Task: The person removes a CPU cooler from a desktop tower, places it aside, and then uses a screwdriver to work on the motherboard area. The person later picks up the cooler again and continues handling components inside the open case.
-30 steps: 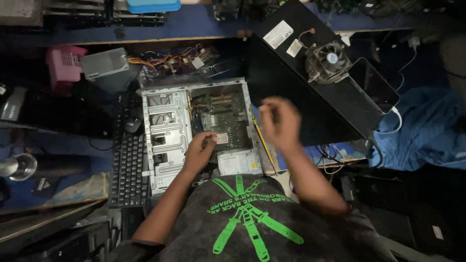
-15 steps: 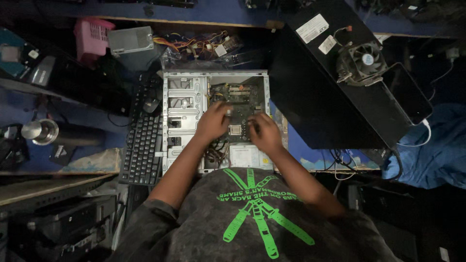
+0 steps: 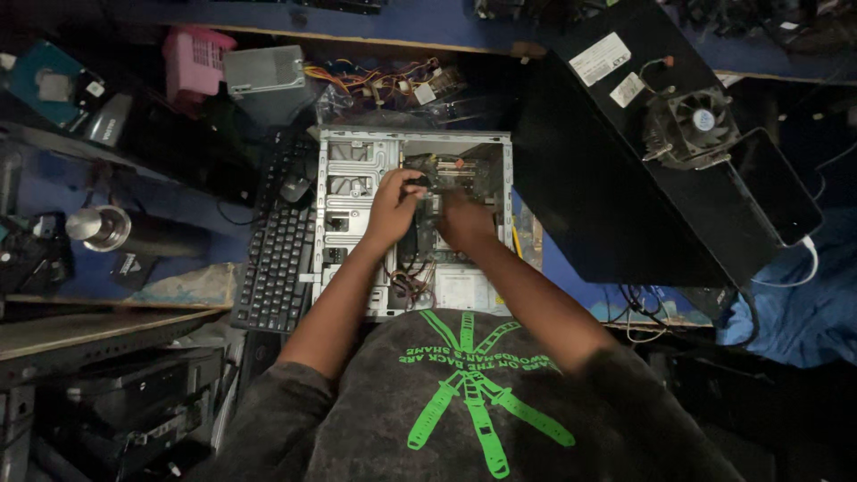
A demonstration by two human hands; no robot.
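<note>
Overhead view of a cluttered blue workbench, read left to right. Far left: a metal cylinder [image 3: 94, 228] lying on its side, a pink box [image 3: 192, 62] and a grey power supply [image 3: 263, 70] near the back edge. Next, a black keyboard [image 3: 277, 268] just beside an open silver computer case [image 3: 344, 192] lying flat, side panel off, green motherboard [image 3: 464, 178] exposed inside, near the middle of the bench. Left hand [image 3: 393, 210] inside the case, fingers curled and pinching a small dark part over the board; exact grip partly hidden. Right hand [image 3: 464, 221] flat on the board beside it, fingers pressed down; cannot tell whether anything is held. Board likely stiff, light, fragile: best held by edges, not by components. Far right: a large black tower case [image 3: 625, 170] with a finned cooler fan [image 3: 692, 125] resting on top.
</note>
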